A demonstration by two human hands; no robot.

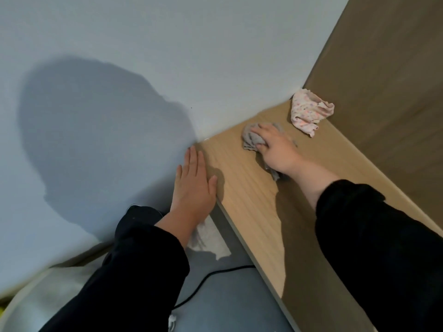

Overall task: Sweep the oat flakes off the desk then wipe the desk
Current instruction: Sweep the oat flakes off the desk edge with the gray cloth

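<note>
The light wooden desk runs from the wall corner toward the lower right. My right hand lies on a crumpled grey cloth near the far end of the desk, fingers curled over it and pressing it to the wood. My left hand is flat with straight fingers against the desk's left edge beside the wall, thumb resting on the top. I see no oat flakes on the visible wood.
A pink patterned cloth lies bunched in the far corner against a brown panel. A white paper sheet and a black cable lie on the grey floor below the desk's left edge. The grey-blue wall is on the left.
</note>
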